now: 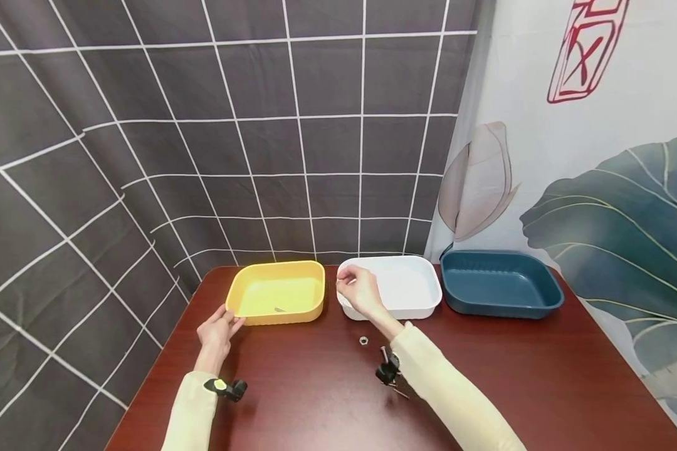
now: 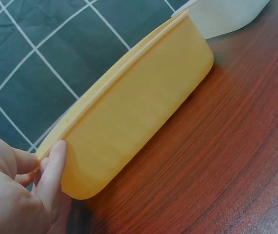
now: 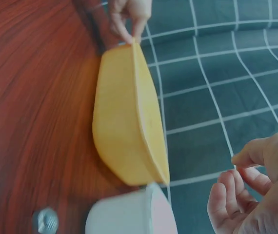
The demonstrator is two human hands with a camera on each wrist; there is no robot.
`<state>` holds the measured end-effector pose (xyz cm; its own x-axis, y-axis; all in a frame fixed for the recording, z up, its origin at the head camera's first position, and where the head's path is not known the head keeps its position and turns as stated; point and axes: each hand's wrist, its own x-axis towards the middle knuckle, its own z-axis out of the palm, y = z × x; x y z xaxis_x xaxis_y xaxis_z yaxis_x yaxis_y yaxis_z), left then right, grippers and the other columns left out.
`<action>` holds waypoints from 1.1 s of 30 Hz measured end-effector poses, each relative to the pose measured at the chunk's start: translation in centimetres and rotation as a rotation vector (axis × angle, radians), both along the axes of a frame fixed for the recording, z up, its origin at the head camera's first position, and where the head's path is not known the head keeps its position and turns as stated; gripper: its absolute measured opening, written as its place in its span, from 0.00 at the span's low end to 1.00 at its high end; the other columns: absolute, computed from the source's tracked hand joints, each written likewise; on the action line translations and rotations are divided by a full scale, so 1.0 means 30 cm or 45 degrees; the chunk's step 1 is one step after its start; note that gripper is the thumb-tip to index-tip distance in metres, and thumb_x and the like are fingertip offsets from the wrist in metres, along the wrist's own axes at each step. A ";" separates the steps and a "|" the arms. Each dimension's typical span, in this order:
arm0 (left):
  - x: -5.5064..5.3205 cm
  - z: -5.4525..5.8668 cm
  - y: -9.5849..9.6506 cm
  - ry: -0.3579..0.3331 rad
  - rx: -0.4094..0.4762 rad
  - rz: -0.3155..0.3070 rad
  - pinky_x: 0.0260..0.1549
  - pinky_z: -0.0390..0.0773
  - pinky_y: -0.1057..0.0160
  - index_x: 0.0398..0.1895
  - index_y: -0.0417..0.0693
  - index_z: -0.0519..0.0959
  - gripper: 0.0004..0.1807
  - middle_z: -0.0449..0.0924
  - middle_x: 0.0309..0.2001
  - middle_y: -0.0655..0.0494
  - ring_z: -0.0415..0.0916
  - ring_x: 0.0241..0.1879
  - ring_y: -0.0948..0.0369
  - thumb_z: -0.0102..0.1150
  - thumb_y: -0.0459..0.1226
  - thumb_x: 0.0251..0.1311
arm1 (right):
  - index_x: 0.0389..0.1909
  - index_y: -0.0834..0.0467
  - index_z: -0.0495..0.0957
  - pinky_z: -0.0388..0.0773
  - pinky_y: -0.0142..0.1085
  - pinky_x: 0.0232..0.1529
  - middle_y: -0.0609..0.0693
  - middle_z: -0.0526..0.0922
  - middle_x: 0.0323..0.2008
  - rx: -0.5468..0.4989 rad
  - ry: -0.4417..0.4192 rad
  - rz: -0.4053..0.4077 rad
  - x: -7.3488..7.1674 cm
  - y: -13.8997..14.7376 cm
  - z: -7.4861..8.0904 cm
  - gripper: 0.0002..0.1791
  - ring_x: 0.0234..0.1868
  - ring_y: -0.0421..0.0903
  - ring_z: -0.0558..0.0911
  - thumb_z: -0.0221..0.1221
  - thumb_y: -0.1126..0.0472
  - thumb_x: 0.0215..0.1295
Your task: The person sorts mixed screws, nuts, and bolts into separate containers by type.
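Observation:
My left hand (image 1: 215,332) pinches the near left corner of a yellow plastic tray (image 1: 282,318) by its rim, as the left wrist view also shows. A small greyish piece (image 1: 279,309) lies on that tray's floor. Over the left rim of a white tray (image 1: 412,311) hovers my right hand (image 1: 361,290), fingers curled and thumb and index tips close together. I cannot tell whether something tiny sits between those tips. A metal hex nut (image 1: 363,341) lies on the table in front of the white tray, also visible in the right wrist view.
A dark blue tray (image 1: 502,309) stands right of the white one on the reddish-brown table (image 1: 304,388). Screws (image 1: 399,393) lie under the right forearm, partly hidden by the wrist camera (image 1: 387,369). A grey gridded curtain (image 1: 327,144) hangs behind.

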<state>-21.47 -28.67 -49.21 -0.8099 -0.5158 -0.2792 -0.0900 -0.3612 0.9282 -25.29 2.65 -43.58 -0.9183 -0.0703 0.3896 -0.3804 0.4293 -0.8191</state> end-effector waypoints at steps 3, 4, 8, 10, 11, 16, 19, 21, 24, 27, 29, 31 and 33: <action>0.002 0.006 -0.008 -0.001 0.000 0.003 0.37 0.88 0.65 0.72 0.32 0.63 0.28 0.78 0.24 0.56 0.82 0.22 0.66 0.51 0.24 0.68 | 0.28 0.62 0.82 0.77 0.32 0.28 0.49 0.81 0.23 0.016 -0.021 -0.074 0.032 0.064 -0.019 0.06 0.24 0.42 0.79 0.59 0.71 0.49; 0.003 0.008 -0.010 -0.001 0.000 0.004 0.37 0.88 0.65 0.72 0.32 0.63 0.28 0.78 0.24 0.56 0.82 0.22 0.66 0.51 0.24 0.68 | 0.28 0.62 0.82 0.77 0.32 0.27 0.48 0.81 0.22 0.021 -0.030 -0.095 0.044 0.085 -0.026 0.06 0.24 0.42 0.79 0.59 0.71 0.48; 0.006 0.015 -0.013 0.006 0.006 0.005 0.36 0.88 0.66 0.71 0.31 0.63 0.28 0.78 0.24 0.56 0.81 0.22 0.66 0.52 0.24 0.69 | 0.30 0.63 0.82 0.78 0.32 0.28 0.48 0.81 0.23 0.018 -0.056 -0.150 0.095 0.154 -0.050 0.06 0.25 0.43 0.80 0.60 0.71 0.49; 0.008 0.019 -0.011 0.006 0.007 0.002 0.37 0.88 0.66 0.72 0.31 0.62 0.28 0.78 0.23 0.56 0.81 0.22 0.66 0.52 0.24 0.69 | 0.31 0.64 0.82 0.80 0.34 0.28 0.49 0.81 0.23 0.016 -0.057 -0.167 0.121 0.182 -0.060 0.06 0.25 0.44 0.81 0.61 0.71 0.49; 0.008 0.019 -0.010 0.004 0.006 0.000 0.37 0.88 0.66 0.72 0.32 0.62 0.28 0.77 0.23 0.56 0.81 0.22 0.66 0.52 0.24 0.69 | 0.31 0.65 0.82 0.81 0.34 0.29 0.49 0.81 0.24 0.019 -0.062 -0.175 0.135 0.193 -0.066 0.06 0.25 0.45 0.81 0.61 0.71 0.50; 0.010 0.022 -0.008 -0.005 -0.012 0.001 0.37 0.88 0.66 0.72 0.32 0.63 0.28 0.78 0.23 0.56 0.82 0.22 0.66 0.52 0.24 0.69 | 0.32 0.65 0.82 0.83 0.36 0.31 0.48 0.81 0.24 0.051 -0.090 -0.214 0.203 0.227 -0.107 0.06 0.25 0.45 0.83 0.62 0.73 0.51; 0.013 0.021 -0.006 -0.002 -0.018 0.004 0.38 0.87 0.66 0.72 0.32 0.63 0.28 0.79 0.25 0.56 0.82 0.23 0.66 0.52 0.25 0.69 | 0.32 0.65 0.82 0.84 0.35 0.31 0.48 0.82 0.24 0.043 -0.107 -0.230 0.236 0.236 -0.132 0.06 0.25 0.44 0.83 0.64 0.73 0.51; 0.013 0.018 -0.006 -0.001 -0.020 0.004 0.38 0.87 0.67 0.72 0.33 0.63 0.28 0.80 0.27 0.55 0.83 0.24 0.66 0.52 0.25 0.69 | 0.33 0.66 0.82 0.84 0.34 0.30 0.48 0.83 0.24 0.034 -0.116 -0.237 0.255 0.239 -0.145 0.06 0.25 0.44 0.83 0.65 0.72 0.52; 0.016 0.015 -0.003 -0.009 -0.020 0.001 0.37 0.87 0.67 0.72 0.33 0.63 0.29 0.80 0.27 0.55 0.83 0.24 0.66 0.53 0.25 0.69 | 0.33 0.65 0.82 0.83 0.32 0.28 0.48 0.82 0.24 0.039 -0.130 -0.255 0.278 0.244 -0.160 0.06 0.25 0.43 0.83 0.65 0.72 0.53; 0.017 0.010 -0.002 -0.018 -0.023 -0.003 0.37 0.87 0.67 0.72 0.33 0.63 0.29 0.80 0.26 0.55 0.83 0.24 0.66 0.53 0.25 0.69 | 0.33 0.65 0.82 0.83 0.32 0.28 0.48 0.82 0.24 0.043 -0.138 -0.266 0.299 0.248 -0.176 0.06 0.25 0.43 0.83 0.65 0.72 0.52; 0.016 0.008 -0.002 -0.021 -0.023 -0.004 0.37 0.87 0.67 0.72 0.33 0.63 0.29 0.80 0.25 0.56 0.83 0.23 0.66 0.53 0.25 0.69 | 0.33 0.65 0.82 0.83 0.32 0.28 0.47 0.82 0.24 0.051 -0.139 -0.269 0.310 0.253 -0.185 0.07 0.25 0.43 0.83 0.65 0.72 0.52; 0.014 0.007 -0.001 -0.020 -0.021 -0.003 0.36 0.87 0.67 0.72 0.33 0.63 0.28 0.79 0.24 0.57 0.83 0.23 0.66 0.52 0.25 0.69 | 0.33 0.65 0.81 0.83 0.33 0.28 0.48 0.82 0.25 0.051 -0.135 -0.274 0.321 0.255 -0.195 0.07 0.25 0.43 0.83 0.66 0.72 0.52; 0.012 0.006 0.000 -0.018 -0.018 -0.005 0.36 0.87 0.68 0.72 0.34 0.63 0.29 0.79 0.24 0.57 0.82 0.22 0.67 0.52 0.25 0.69 | 0.33 0.65 0.81 0.84 0.34 0.28 0.48 0.82 0.25 0.064 -0.129 -0.280 0.330 0.258 -0.202 0.08 0.25 0.43 0.83 0.66 0.72 0.51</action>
